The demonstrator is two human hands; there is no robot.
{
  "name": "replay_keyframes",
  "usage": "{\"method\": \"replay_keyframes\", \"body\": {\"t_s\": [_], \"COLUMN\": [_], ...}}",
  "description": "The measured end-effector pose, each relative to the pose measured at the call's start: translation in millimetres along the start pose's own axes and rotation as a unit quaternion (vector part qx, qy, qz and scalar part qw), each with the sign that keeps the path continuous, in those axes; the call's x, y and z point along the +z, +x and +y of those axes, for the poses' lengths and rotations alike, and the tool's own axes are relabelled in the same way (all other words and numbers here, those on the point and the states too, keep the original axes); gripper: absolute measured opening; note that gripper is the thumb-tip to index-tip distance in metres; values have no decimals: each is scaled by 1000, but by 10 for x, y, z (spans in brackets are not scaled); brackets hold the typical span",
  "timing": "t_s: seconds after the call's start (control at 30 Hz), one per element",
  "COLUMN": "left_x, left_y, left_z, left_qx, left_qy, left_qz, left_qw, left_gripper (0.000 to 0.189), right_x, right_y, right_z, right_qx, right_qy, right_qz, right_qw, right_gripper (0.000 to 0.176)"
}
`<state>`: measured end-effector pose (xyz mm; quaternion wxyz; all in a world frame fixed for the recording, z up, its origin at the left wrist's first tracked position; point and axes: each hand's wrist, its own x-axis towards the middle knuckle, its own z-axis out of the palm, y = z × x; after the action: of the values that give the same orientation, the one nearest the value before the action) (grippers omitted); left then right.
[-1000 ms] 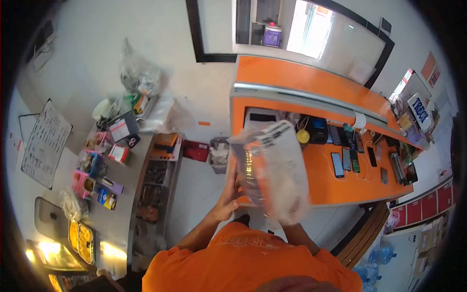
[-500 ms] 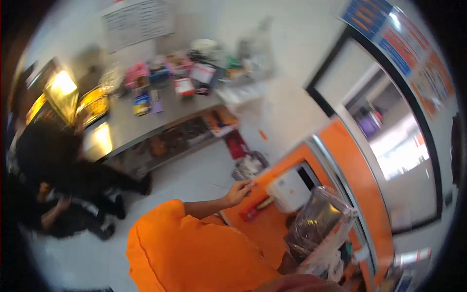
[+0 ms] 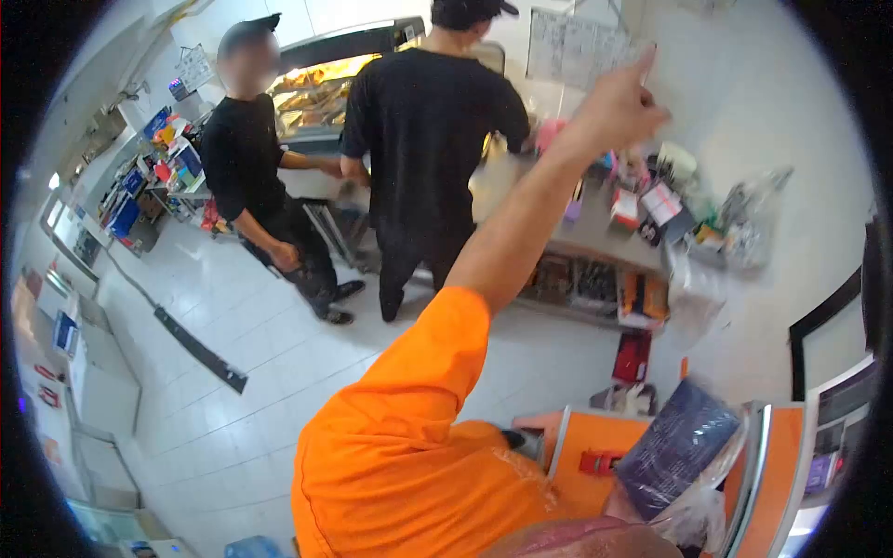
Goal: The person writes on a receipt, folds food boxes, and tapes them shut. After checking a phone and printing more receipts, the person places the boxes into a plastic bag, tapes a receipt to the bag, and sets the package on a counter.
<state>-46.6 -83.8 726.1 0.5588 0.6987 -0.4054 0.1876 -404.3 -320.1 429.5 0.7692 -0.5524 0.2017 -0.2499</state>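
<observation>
My left arm, in an orange sleeve, reaches up across the view. My left hand (image 3: pixel 616 110) is raised with its index finger stretched out and the other fingers partly curled, and I see nothing held in it. From this viewpoint it overlaps the far wall and the end of the metal table. At the lower right, my right hand (image 3: pixel 620 505) shows only in part, at the lower left edge of a dark, flat package (image 3: pixel 677 448) wrapped in clear plastic. Its fingers seem to grip that edge, though the package hides most of them. Loose clear plastic hangs below.
An orange counter (image 3: pixel 595 433) carries a red object (image 3: pixel 600 462). Two people in black, one nearer (image 3: pixel 423 139) and one at the left (image 3: pixel 244 167), stand by a lit food display (image 3: pixel 326 73). A cluttered metal table (image 3: pixel 605 244) lines the wall. A dark strip (image 3: pixel 200 349) crosses the tiled floor.
My left hand has risen from beside the orange counter to a raised, pointing pose. The view has swung left, bringing both people fully in. The package remains at my right hand.
</observation>
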Motion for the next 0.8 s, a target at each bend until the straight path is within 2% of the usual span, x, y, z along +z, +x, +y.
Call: {"method": "replay_keyframes", "body": {"t_s": [0.03, 0.1, 0.13, 0.17, 0.2, 0.23, 0.3, 0.37, 0.43, 0.5, 0.57, 0.63, 0.7, 0.8], "left_x": [47, -253, -301, -320, -338, -328, -133, 225, 572, 970, 1348, 1632, 1916, 2132], "left_y": [-34, -526, -682, -844, -1005, -1110, -1373, -1632, -1981, -2507, -3017, -3608, -4296, -4616], "left_z": [170, 930, 1035, 1119, 1205, 1288, 1173, 790, 357, -205, -772, -1313, -1799, -2341], "left_qx": [34, 133, 229, 278, 321, 324, 296, 217, 28, -118, -229, -441, -655, -805], "left_qy": [-17, -110, -132, -122, -117, -79, -68, -193, -296, -336, -352, -325, -340, -412], "left_qz": [-14, -153, -224, -296, -368, -445, -534, -623, -674, -593, -472, -351, -150, -58], "left_qw": [999, 973, 938, 906, 865, 831, 789, 726, 676, 722, 775, 759, 658, 423], "left_gripper": [55, 53, 53, 54, 54, 56, 55, 55, 57, 57, 56, 50, 42, 38], "right_x": [39, 51, 41, 13, -36, -40, -76, -125, -143, -141, -106, -69, 14, 90], "right_y": [-6, -82, -106, -116, -166, -196, -234, -302, -389, -448, -542, -660, -690, -665], "right_z": [1, 2, -21, -36, -54, -31, -36, -63, -38, -36, 0, 73, 138, 203], "right_qx": [-3, -6, -7, -10, -12, -11, -17, -21, -27, -38, -47, -57, -66, -75], "right_qy": [7, 14, 17, 20, 21, 18, 25, 29, 44, 64, 83, 103, 118, 142], "right_qz": [-8, -18, -17, -19, -16, -15, -16, -5, 12, 36, 63, 92, 116, 141], "right_qw": [1000, 1000, 1000, 1000, 1000, 1000, 999, 999, 999, 997, 993, 989, 984, 977], "right_gripper": [87, 87, 86, 86, 86, 86, 85, 85, 84, 84, 83, 83, 82, 82]}}
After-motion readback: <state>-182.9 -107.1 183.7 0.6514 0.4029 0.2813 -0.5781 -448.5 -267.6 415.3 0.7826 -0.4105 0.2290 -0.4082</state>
